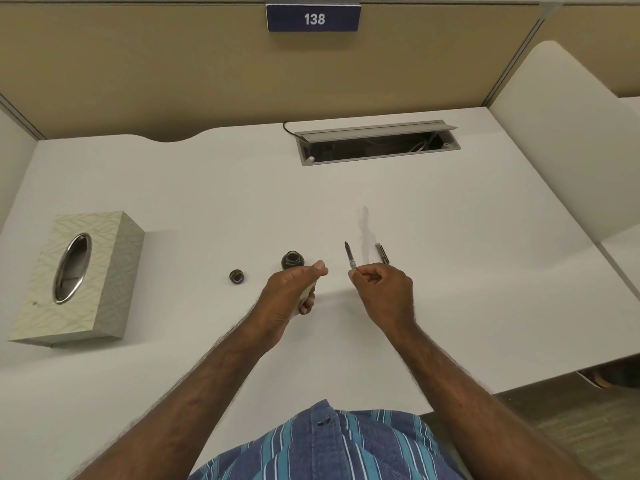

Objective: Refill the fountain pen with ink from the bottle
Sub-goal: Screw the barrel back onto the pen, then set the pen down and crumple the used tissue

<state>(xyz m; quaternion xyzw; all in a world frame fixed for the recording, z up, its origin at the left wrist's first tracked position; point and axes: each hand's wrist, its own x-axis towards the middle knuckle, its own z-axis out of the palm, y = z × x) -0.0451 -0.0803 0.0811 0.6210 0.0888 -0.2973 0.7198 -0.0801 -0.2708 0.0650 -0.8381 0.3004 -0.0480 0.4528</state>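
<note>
A small dark ink bottle (292,259) stands uncapped on the white desk (450,237), its round cap (237,276) lying to its left. My right hand (384,289) pinches the rear end of the fountain pen's nib section (349,256), whose nib points away from me. A dark pen piece (382,253), barrel or cap, lies on the desk just right of it. My left hand (294,292) hovers just in front of the bottle, fingers curled around a pale wad, apparently a tissue (309,289), mostly hidden in the fist.
A patterned tissue box (104,271) with an oval metal slot sits at the left. At the back, a cable tray (377,143) is open in the desk. Beige partition walls enclose the desk, with a sign reading 138.
</note>
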